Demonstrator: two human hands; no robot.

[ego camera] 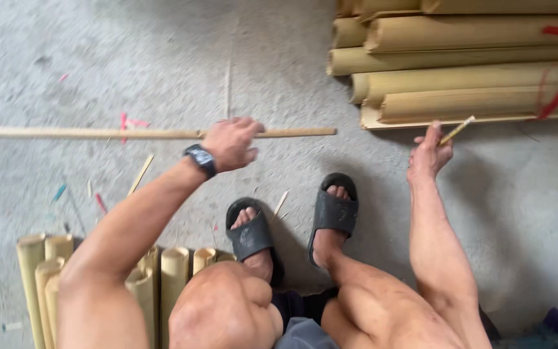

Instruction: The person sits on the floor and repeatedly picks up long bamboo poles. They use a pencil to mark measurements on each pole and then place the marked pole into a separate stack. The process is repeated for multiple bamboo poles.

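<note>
Fingers of the left hand (230, 143) are curled around a long bamboo strip (98, 134), which is held level just above the concrete floor (163, 58). Rolled bamboo mats (473, 64) are stacked beyond. Cut bamboo poles (40, 271) are laid beside the left knee. A thin bamboo sliver (458, 130) is pinched in the right hand (429, 155).

Bamboo workshop — split culms (473, 64), concrete floor (163, 58)

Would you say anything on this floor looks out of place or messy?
Only small litter: pink and blue scraps and thin splinters lie scattered on the concrete floor beside the long stick under the left hand. The bamboo bundles look tidy.
</note>
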